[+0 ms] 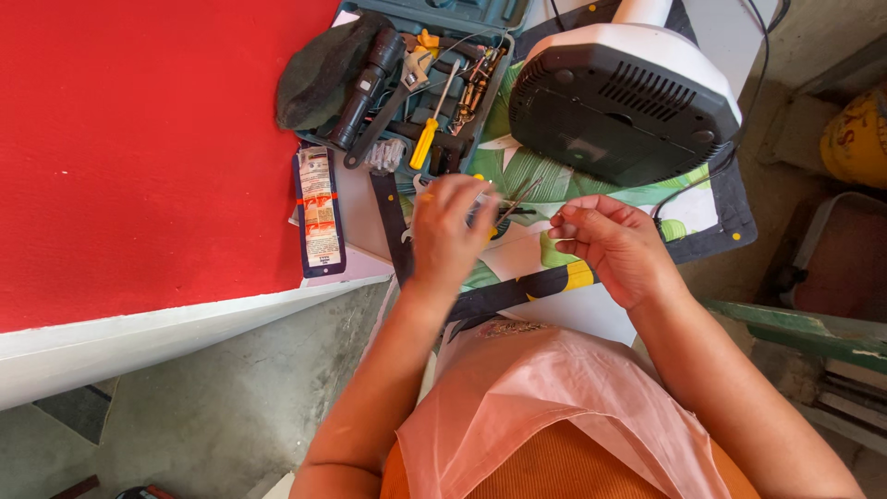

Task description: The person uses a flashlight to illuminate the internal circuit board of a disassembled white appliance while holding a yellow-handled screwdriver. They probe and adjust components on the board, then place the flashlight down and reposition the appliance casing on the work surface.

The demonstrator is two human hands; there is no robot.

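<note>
Above a leaf-patterned cloth (554,180) on the tabletop (573,314), the person's two hands meet around a thin wire (522,196). It is a slim grey strand whose long axis slants from lower left to upper right, its free ends pointing up toward the overturned white appliance (628,102) just beyond. The left hand (448,231) has its fingers curled together around the lower part of the wire, though motion blur hides exactly what else it may grip. The right hand (610,240) has thumb and fingers pinched together near the wire; whether they actually touch it cannot be told. The cloth has a dark border and lies beside a broad red surface (139,139) edged in white, with bare concrete floor (212,397) below. Behind the hands sits an open teal tool case (504,69) holding a yellow-handled screwdriver (427,139), a wrench (383,120) and a black torch (365,88); a dark cap (319,69) rests on its left edge, and a flat packet (319,212) lies nearby.
</note>
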